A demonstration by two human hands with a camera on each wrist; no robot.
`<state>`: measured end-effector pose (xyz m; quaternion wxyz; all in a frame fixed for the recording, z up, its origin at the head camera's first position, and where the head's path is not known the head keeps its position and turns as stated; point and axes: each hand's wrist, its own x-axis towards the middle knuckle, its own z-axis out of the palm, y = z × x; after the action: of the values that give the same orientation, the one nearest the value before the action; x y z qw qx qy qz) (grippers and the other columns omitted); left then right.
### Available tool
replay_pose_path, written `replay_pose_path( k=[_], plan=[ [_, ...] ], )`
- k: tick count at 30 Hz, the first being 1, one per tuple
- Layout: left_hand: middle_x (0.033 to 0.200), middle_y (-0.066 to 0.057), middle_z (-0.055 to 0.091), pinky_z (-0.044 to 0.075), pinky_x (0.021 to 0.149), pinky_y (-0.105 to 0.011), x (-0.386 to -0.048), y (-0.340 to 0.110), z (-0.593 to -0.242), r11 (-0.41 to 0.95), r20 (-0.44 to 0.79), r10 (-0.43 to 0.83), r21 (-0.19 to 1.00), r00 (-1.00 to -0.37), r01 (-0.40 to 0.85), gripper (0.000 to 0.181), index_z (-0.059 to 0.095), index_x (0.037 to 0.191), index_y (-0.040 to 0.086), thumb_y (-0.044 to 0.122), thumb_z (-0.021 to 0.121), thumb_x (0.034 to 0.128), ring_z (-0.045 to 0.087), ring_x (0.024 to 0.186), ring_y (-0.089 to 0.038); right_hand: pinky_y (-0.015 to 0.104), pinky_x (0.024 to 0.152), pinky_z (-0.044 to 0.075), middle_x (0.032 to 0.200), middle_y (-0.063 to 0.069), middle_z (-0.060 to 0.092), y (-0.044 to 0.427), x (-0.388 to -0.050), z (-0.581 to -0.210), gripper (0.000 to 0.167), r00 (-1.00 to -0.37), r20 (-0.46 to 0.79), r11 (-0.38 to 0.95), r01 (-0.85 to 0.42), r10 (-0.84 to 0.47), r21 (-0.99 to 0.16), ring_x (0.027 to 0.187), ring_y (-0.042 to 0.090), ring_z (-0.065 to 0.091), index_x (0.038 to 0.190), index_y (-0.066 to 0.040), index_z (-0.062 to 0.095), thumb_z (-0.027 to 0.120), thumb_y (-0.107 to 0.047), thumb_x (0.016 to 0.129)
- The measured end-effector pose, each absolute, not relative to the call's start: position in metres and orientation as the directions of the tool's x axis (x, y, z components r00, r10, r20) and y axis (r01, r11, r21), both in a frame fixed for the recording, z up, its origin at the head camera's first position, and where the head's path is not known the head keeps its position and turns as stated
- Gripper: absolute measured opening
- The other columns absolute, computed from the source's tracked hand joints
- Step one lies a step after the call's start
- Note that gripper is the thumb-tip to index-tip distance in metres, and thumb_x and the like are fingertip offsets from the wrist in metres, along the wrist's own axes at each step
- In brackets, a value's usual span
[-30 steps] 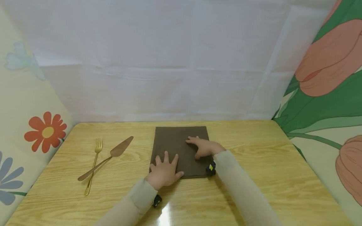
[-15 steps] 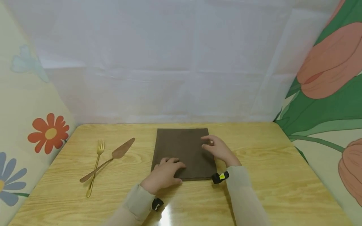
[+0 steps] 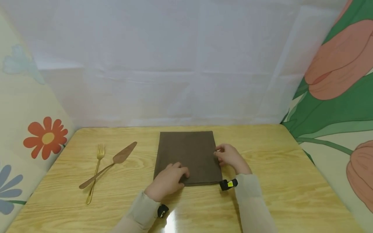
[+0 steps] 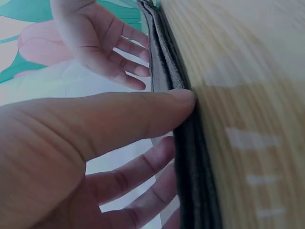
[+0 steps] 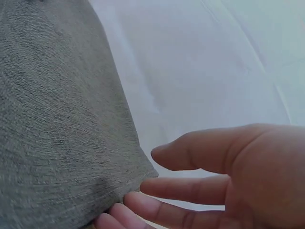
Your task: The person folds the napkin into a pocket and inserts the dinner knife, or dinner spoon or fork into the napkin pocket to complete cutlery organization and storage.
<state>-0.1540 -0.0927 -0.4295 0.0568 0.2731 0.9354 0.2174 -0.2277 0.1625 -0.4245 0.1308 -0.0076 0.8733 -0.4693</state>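
A folded dark brown cloth (image 3: 189,152) lies flat on the table. My left hand (image 3: 167,182) rests on its near left part with bent fingers; the left wrist view has the thumb (image 4: 138,112) against the layered edge of the cloth (image 4: 193,162) and the other fingers on its upper side. At the cloth's right edge is my right hand (image 3: 232,158), fingers slightly curved. In the right wrist view its fingertips touch the edge of the cloth (image 5: 62,114), while the thumb of that hand (image 5: 214,176) stands apart from them.
On the left of the wooden table (image 3: 279,155), a copper-coloured cake server (image 3: 125,153) lies crossed over a gold fork (image 3: 100,153). A white sheet (image 3: 175,64) hangs behind the table. Flower-patterned panels (image 3: 329,113) stand at both sides.
My right hand has moved right from above the cloth to its right edge. The spread fingers of my left hand have drawn in and bent, with the hand still at the near left part.
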Motion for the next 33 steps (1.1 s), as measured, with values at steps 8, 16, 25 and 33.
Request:
replay_pose_path(
  k=[8,16,25,33],
  plan=[
    [0.097,-0.007,0.062,0.054,0.077,-0.045,-0.156,-0.098,-0.432,0.733,0.032,0.546,0.466,-0.837,0.495,0.022,0.069,0.1,0.01,0.0,0.08,0.083,0.059,0.087,-0.029,0.036,0.067,0.061,0.114,0.024,0.063,0.159,-0.227,-0.425,0.042,-0.96,-0.245,0.531,0.138,-0.136,-0.836,0.073,0.023,0.067,0.137,0.007,0.053,0.063,-0.005,0.097],
    [0.082,0.0,0.059,0.051,0.068,-0.033,-0.16,-0.102,-0.434,0.724,0.076,0.563,0.436,-0.823,0.536,0.012,0.065,0.088,0.009,0.001,0.073,0.0901,0.055,0.076,-0.016,0.033,0.06,0.058,0.091,0.017,0.065,0.164,-0.227,-0.427,0.036,-0.944,-0.271,0.523,0.137,-0.188,-0.841,0.059,0.018,0.064,0.129,0.003,0.057,0.065,-0.003,0.095],
    [0.08,0.001,0.057,0.047,0.065,-0.032,-0.16,-0.105,-0.427,0.725,0.046,0.539,0.484,-0.841,0.491,0.013,0.062,0.087,0.008,-0.001,0.068,0.0929,0.051,0.075,-0.014,0.033,0.067,0.059,0.091,0.014,0.068,0.18,-0.228,-0.424,0.026,-0.911,-0.27,0.546,0.06,-0.313,-0.836,0.066,0.016,0.064,0.117,0.005,0.07,0.052,-0.001,0.099],
    [0.078,0.002,0.056,0.047,0.065,-0.033,-0.163,-0.104,-0.429,0.726,0.011,0.527,0.515,-0.85,0.457,0.014,0.061,0.086,0.009,-0.001,0.067,0.0934,0.05,0.074,-0.014,0.039,0.08,0.057,0.106,0.011,0.07,0.178,-0.226,-0.418,0.02,-0.941,-0.093,0.577,-0.12,-0.325,-0.808,0.09,0.021,0.065,0.112,-0.002,0.075,0.062,-0.004,0.097]
  ],
)
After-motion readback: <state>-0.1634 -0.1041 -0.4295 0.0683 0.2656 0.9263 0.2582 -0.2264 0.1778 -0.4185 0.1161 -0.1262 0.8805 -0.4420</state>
